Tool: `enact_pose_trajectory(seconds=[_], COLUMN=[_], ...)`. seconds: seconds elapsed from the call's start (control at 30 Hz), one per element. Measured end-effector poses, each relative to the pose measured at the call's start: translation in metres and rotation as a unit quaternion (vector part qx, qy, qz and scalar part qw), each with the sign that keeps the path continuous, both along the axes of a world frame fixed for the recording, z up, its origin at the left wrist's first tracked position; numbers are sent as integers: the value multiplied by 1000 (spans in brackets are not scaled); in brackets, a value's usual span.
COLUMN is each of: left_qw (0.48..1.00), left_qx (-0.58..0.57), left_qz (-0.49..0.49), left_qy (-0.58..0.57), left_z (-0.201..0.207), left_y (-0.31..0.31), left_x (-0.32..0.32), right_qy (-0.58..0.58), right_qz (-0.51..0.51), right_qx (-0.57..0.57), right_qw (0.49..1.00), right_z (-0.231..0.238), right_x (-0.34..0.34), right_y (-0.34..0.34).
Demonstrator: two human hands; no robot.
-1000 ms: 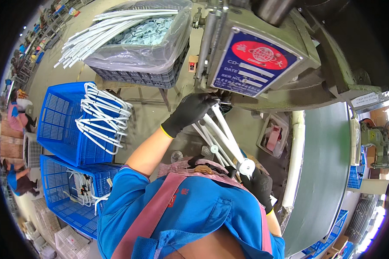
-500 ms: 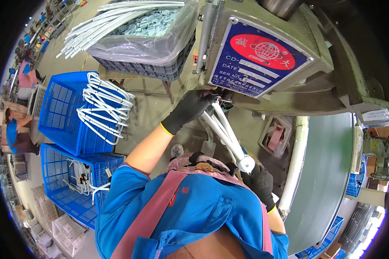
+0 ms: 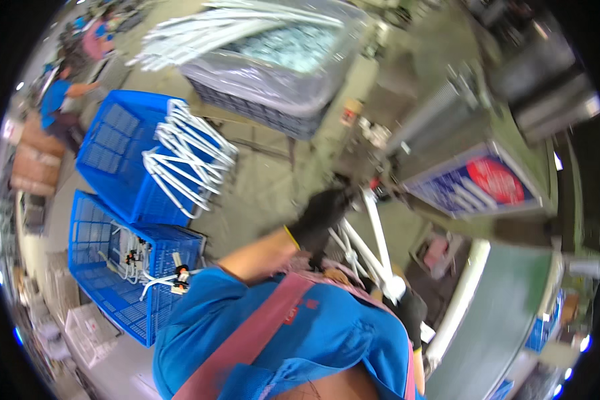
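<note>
A white metal-tube frame [image 3: 379,235] spreads from a round white hub [image 3: 394,288] near my body toward the press-like machine [image 3: 447,140]. My right hand [image 3: 410,316], in a black glove, is closed on the frame at the hub end; the hub hides part of its fingers. Beside the tubes' far ends, close under the machine head, is my left hand [image 3: 321,215], also black-gloved. Motion smears its fingers, so its grip does not show. A small red part [image 3: 374,182] appears at the tip of one tube.
On the left, an upper blue crate [image 3: 123,127] carries bent white tubes [image 3: 187,157]; a lower blue crate [image 3: 113,307] holds tube pieces with black fittings. A plastic-lined grey crate [image 3: 260,110] holds pale small parts under long white tubes [image 3: 207,33]. A green conveyor belt [image 3: 500,313] runs at right. Another person [image 3: 59,100] is far left.
The view has swung, so the machine sits farther right and the crates have shifted. My left hand has come off the tube end to its left. My right hand stays at the hub.
</note>
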State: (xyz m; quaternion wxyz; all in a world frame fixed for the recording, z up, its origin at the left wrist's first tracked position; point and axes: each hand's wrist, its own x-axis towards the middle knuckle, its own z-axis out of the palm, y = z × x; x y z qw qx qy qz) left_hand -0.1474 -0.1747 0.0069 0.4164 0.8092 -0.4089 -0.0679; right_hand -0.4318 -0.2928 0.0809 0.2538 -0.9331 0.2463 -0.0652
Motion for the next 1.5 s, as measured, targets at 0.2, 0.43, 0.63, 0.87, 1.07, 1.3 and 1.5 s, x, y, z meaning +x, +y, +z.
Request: enact_pose_trajectory(seconds=[0.2,0.43,0.63,0.87,1.07,1.3,1.5], left_qw=[979,789,805,968,936,931,989], left_qx=[-87,173,388,130,-10,-3,54], left_qz=[-153,356,368,177,260,307,134], left_qy=[-107,-470,-256,-118,238,195,-16], left_z=[-2,75,83,106,69,-27,-22], left_y=[48,121,153,229,281,277,284], left_x=[53,369,407,331,161,-18,-82], right_qy=[89,76,53,77,19,-29,-201], right_qz=[-54,-111,-103,-93,-42,33,147], right_qx=[-62,-115,-147,-156,-161,-78,457], right_qw=[993,984,982,980,986,996,854], right_z=[-3,-11,-13,-9,-7,31,60], right_x=[11,15,17,16,18,24,44], right_y=[-7,3,7,-2,-24,-37,14])
